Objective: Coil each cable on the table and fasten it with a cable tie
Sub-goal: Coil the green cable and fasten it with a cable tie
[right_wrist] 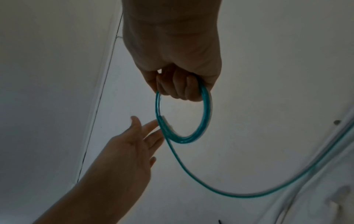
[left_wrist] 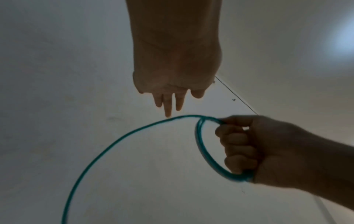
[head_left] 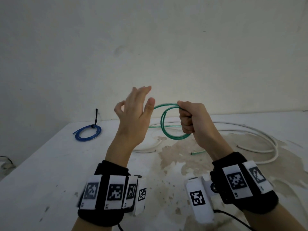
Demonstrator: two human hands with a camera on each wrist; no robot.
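My right hand (head_left: 191,118) is a fist gripping a small coil of green cable (head_left: 165,129) held above the table; the same coil (right_wrist: 205,115) hangs below the fist (right_wrist: 176,86) in the right wrist view. A loose length of the green cable (left_wrist: 107,145) runs off the coil toward the table, and its free end (head_left: 197,153) lies on the table. My left hand (head_left: 133,110) is raised just left of the coil with fingers spread and holds nothing; its fingers (right_wrist: 153,133) are close beside the loop. The fist (left_wrist: 249,145) also shows in the left wrist view.
A blue cable coil (head_left: 87,133) with a black cable tie (head_left: 96,118) lies at the table's far left. A long white cable (head_left: 260,135) loops across the right of the white, stained table (head_left: 50,164). A wall stands close behind.
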